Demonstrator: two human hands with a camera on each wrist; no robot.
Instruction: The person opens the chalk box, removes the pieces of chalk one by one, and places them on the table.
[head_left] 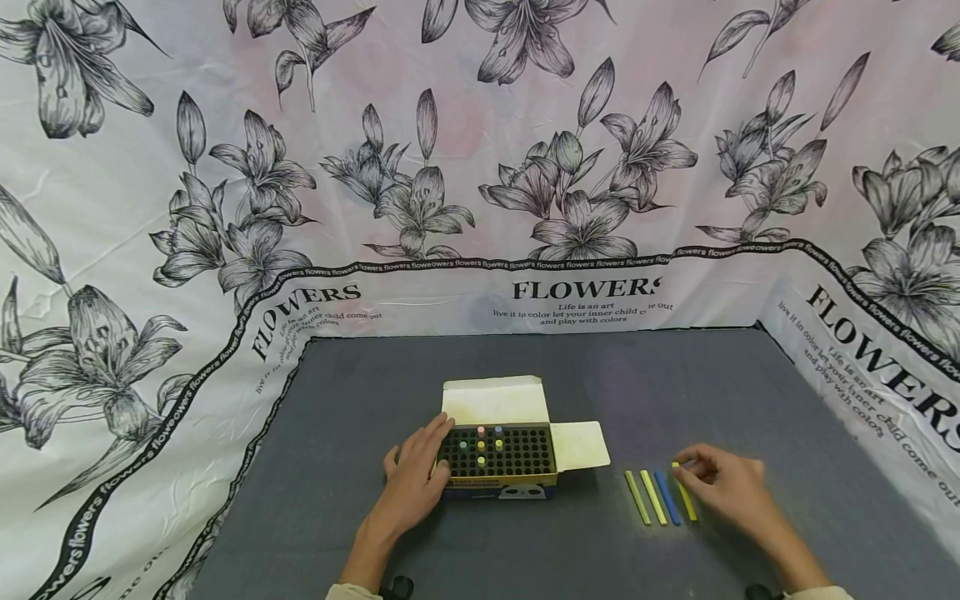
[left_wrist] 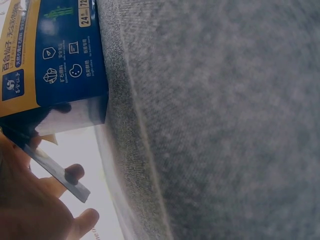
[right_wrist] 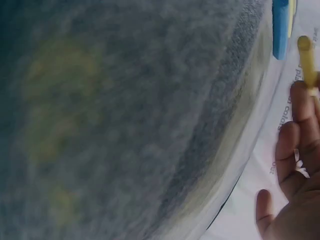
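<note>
- The right hand has its grip pinched on the upper end of a yellow chalk stick, at the right of a short row on the bench; the fingertips hide that end, and whether the other end touches the bench I cannot tell.
- Beside it lie a blue stick, a pale yellow stick and a yellow-green stick; the right wrist view crops the blue one at its top edge.
- The left hand rests against the left end of the box, its grip loose, fingers extended; the hand covers much of that end.
- A few coloured chalk ends show in the box's holes; their lengths are hidden.
- The left wrist view cuts the box off; its small print is hard to read.
- Both sleeves are cropped by the head view's lower edge.
</note>
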